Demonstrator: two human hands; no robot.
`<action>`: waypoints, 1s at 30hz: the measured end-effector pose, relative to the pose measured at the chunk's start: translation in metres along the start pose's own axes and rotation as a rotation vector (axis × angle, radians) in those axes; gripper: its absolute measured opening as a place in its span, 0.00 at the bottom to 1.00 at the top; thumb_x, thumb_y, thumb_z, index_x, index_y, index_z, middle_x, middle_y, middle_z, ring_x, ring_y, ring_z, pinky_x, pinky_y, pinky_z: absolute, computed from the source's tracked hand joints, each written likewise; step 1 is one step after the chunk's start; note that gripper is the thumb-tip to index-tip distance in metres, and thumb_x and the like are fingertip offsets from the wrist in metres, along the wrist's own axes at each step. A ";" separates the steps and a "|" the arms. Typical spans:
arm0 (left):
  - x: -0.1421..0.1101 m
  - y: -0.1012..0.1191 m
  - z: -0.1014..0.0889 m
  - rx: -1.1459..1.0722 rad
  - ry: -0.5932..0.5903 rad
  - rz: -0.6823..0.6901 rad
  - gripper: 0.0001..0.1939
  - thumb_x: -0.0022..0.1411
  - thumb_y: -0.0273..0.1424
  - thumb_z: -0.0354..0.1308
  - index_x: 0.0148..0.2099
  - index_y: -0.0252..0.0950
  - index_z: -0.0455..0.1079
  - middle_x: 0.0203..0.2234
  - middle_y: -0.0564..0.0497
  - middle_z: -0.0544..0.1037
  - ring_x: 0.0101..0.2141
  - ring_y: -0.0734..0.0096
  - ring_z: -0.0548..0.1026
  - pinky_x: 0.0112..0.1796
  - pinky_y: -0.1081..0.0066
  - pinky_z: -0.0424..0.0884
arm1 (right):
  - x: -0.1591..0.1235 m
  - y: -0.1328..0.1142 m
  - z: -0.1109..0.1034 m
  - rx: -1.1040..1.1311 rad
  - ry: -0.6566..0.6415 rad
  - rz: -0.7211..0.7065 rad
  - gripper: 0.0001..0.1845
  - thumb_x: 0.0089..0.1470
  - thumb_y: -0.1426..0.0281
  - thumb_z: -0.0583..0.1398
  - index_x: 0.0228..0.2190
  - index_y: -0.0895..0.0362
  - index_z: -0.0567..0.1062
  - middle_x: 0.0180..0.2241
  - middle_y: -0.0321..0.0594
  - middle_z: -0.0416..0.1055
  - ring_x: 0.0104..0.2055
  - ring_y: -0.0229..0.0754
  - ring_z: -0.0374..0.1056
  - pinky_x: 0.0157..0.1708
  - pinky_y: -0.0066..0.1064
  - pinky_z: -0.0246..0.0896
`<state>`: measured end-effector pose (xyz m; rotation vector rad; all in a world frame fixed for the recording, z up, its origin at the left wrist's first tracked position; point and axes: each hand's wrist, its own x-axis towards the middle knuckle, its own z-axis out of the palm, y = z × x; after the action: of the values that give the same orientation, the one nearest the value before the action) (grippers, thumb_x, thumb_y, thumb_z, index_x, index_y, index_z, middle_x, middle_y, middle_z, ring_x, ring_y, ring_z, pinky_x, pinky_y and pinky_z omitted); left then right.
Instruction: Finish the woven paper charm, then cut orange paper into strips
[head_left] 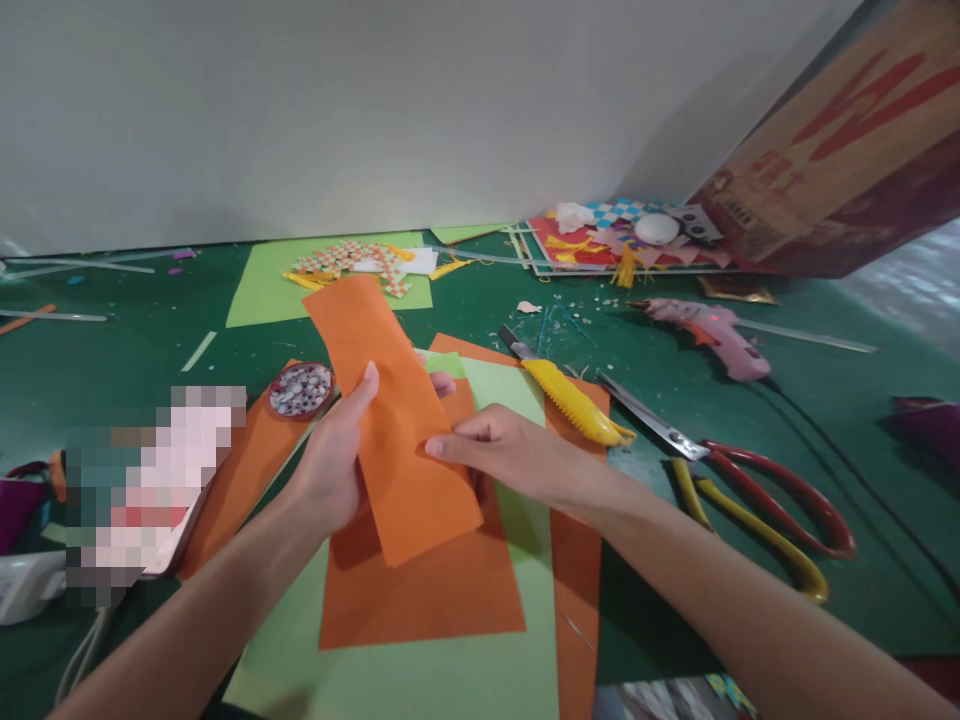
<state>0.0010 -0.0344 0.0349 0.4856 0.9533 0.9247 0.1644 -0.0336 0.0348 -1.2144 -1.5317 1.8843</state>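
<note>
Both my hands hold one long orange paper strip (390,420) up over the table. My left hand (337,460) grips its left edge, thumb on top and fingers behind. From the right, my right hand (510,455) pinches the strip near its middle. Beneath the strip lie larger orange sheets (427,590) and light green sheets (420,680), stacked on the dark green table (120,350).
A yellow utility knife (570,398) and red-and-yellow scissors (750,490) lie to the right. A pink glue gun (712,335) sits farther back. A round tin of googly eyes (300,390) is on the left. Woven paper pieces (352,262) and a cardboard box (847,150) stand at the back.
</note>
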 end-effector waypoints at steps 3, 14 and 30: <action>0.001 0.001 0.000 0.003 0.014 -0.004 0.20 0.63 0.43 0.51 0.50 0.36 0.70 0.48 0.45 0.76 0.51 0.55 0.72 0.47 0.60 0.71 | 0.000 -0.001 -0.001 -0.019 -0.056 0.056 0.25 0.43 0.51 0.63 0.12 0.57 0.67 0.12 0.32 0.66 0.16 0.32 0.61 0.19 0.25 0.53; -0.001 0.005 0.000 0.013 -0.101 0.016 0.17 0.62 0.39 0.52 0.46 0.32 0.73 0.38 0.43 0.79 0.35 0.58 0.79 0.32 0.64 0.76 | 0.002 0.004 -0.002 0.075 -0.120 0.017 0.27 0.44 0.47 0.61 0.18 0.60 0.74 0.18 0.38 0.73 0.19 0.35 0.68 0.24 0.26 0.62; 0.001 -0.003 -0.002 0.154 -0.129 0.099 0.18 0.60 0.38 0.57 0.49 0.32 0.71 0.40 0.41 0.79 0.31 0.59 0.79 0.31 0.64 0.77 | 0.005 0.005 0.004 0.114 -0.141 0.081 0.21 0.38 0.54 0.67 0.19 0.60 0.74 0.19 0.37 0.74 0.19 0.32 0.67 0.23 0.24 0.62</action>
<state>0.0004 -0.0355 0.0315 0.7201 0.8929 0.9013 0.1598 -0.0332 0.0288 -1.1303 -1.4416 2.1195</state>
